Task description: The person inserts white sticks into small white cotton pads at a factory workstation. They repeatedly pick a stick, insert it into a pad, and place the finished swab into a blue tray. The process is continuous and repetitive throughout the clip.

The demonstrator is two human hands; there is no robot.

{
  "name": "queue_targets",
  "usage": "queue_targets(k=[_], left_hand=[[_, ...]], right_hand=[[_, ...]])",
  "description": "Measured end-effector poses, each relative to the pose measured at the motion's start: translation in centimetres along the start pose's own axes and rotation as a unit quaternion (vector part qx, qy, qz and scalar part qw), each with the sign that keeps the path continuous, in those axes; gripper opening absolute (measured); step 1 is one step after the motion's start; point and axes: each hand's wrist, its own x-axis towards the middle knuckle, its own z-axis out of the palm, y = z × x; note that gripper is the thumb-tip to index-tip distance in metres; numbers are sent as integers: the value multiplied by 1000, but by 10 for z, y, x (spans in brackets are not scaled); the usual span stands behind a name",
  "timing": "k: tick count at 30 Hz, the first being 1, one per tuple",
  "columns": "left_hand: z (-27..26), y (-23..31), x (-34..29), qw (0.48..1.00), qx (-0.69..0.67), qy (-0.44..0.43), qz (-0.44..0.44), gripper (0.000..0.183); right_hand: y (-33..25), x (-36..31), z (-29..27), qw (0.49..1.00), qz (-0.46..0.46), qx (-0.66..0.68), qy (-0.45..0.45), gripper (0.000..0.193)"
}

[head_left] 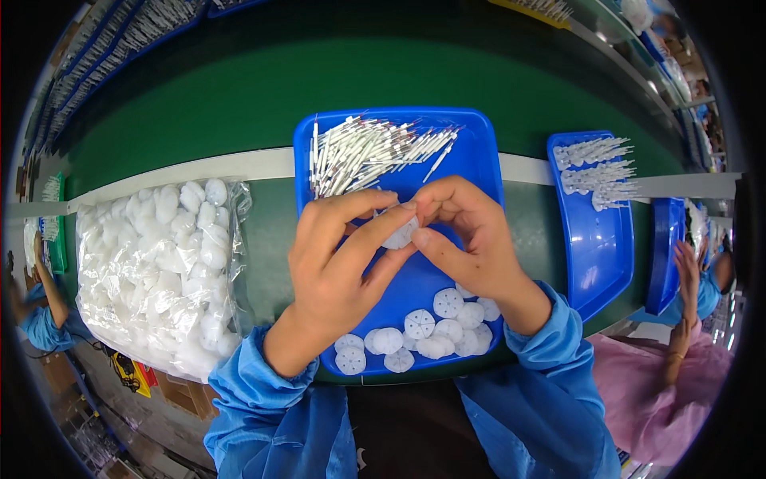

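Note:
Over a blue tray [487,172], my left hand [331,259] and my right hand [471,239] meet with fingers pinched together. Between their fingertips is a small white plastic disc [401,234] marked with fine dark spots; both hands grip its edge. Whether a thin stick is also held is hidden by the fingers. Slender white sticks [359,152], some with reddish ends, lie heaped in the far part of the tray. Several similar white discs [419,324] are scattered along its near side.
Left of the tray is a clear plastic bag [155,271] full of white rounded pieces. To the right, another blue tray [594,279] holds rows of white assembled pieces [594,168]. A co-worker in pink [654,391] sits at far right, and another person's arm [52,295] shows at far left.

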Motion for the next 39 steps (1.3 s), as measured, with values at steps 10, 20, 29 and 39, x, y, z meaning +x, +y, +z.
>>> queue_targets(k=[10,20,29,39], left_hand=[[0,-2,1,998,-1,-33,50,56],[-2,-16,-3,968,-232,-37,-87,30],[0,-15,-4,918,-316,8,-239,32],[1,-17,-8,921,-297,-9,-253,31]], right_hand=[[-6,-5,0,998,37,-48,23,22],[-4,24,-26,864,-152,-472,84,19],[3,50,-22,814,-189,-547,50,21],[-14,-3,-4,945,-70,-315,57,21]])
